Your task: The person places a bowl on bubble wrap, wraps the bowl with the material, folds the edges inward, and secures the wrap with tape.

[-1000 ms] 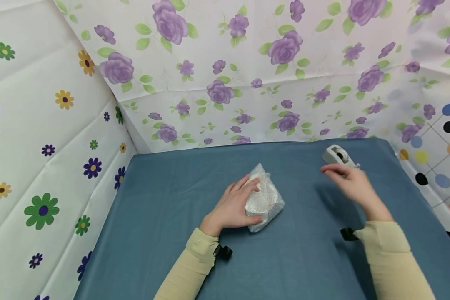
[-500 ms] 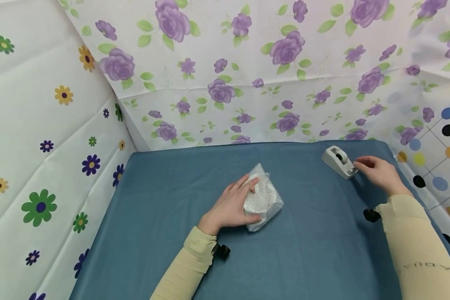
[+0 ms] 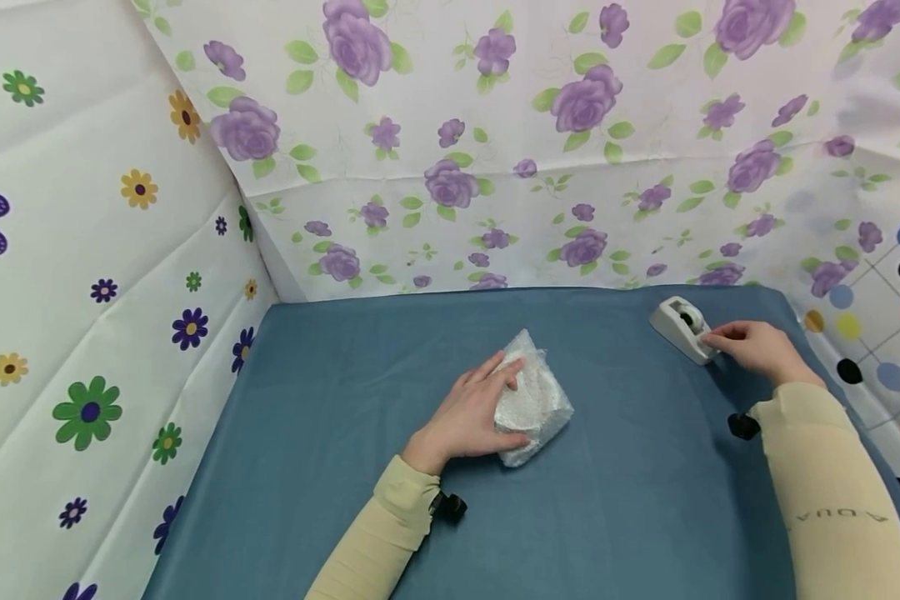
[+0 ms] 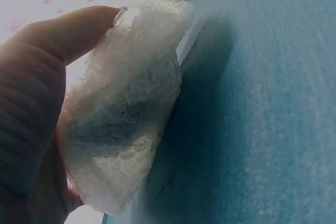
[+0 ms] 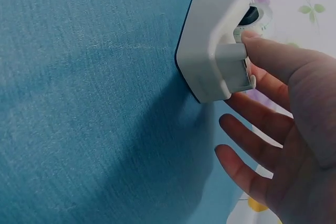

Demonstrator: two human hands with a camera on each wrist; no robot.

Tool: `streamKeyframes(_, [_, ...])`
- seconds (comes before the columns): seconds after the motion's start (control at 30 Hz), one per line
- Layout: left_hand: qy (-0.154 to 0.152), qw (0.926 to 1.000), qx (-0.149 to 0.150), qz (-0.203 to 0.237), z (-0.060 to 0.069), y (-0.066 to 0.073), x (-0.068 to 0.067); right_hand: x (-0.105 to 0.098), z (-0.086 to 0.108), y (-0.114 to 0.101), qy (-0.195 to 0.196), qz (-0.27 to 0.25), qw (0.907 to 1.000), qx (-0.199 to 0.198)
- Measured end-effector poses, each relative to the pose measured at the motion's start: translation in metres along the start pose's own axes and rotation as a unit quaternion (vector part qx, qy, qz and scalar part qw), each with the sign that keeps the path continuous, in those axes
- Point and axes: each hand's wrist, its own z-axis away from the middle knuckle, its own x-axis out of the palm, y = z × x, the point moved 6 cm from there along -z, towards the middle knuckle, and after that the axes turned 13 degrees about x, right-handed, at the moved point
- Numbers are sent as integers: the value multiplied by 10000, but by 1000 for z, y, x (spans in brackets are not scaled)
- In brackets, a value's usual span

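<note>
A package in bubble wrap lies on the blue cloth near the middle. My left hand holds it from the left, thumb at the near side and fingers over the far side. In the left wrist view the wrap looks cloudy, so its contents are hidden. At the back right stands a white tape dispenser. My right hand is at its front end, thumb and index finger pinching at the tape by the cutter. The right wrist view shows the other fingers spread loosely below the dispenser; the tape end itself is barely visible.
Blue cloth covers the table. A curtain with purple roses hangs along the back edge. Flowered sheeting closes the left side, and dotted sheeting the right.
My right hand has moved right, from in front of the dispenser round to its cutter end, where thumb and index finger now pinch. The left hand and the package have stayed in place.
</note>
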Motion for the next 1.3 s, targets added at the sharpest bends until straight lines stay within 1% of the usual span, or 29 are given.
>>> streamKeyframes(0.1, [40,10000,15,-6,0,2,0,-1,0,1,-2,-18,10000,61])
streamKeyframes(0.23, [61,10000,13,7,1,2,-1,-4,3,-4,39,86,9999,61])
streamKeyframes(0.33, [57,10000,-11,36,1,2,-1,-6,5,-8,157,203,9996,91])
streamKeyframes(0.53, [80,9999,-19,79,0,3,-1,-9,9,-10,351,287,9985,301])
streamKeyframes(0.67, [69,9999,-22,132,0,2,0,-8,11,-11,379,321,9980,387])
streamKeyframes(0.93, [79,9998,-46,177,1,1,-2,-8,14,-21,409,417,9971,484])
streamKeyframes(1.1, [98,9998,-45,157,1,1,-2,-6,14,-28,470,579,9960,486])
streamKeyframes(1.3, [79,9997,-39,225,1,2,-2,-5,12,-36,851,799,9919,504])
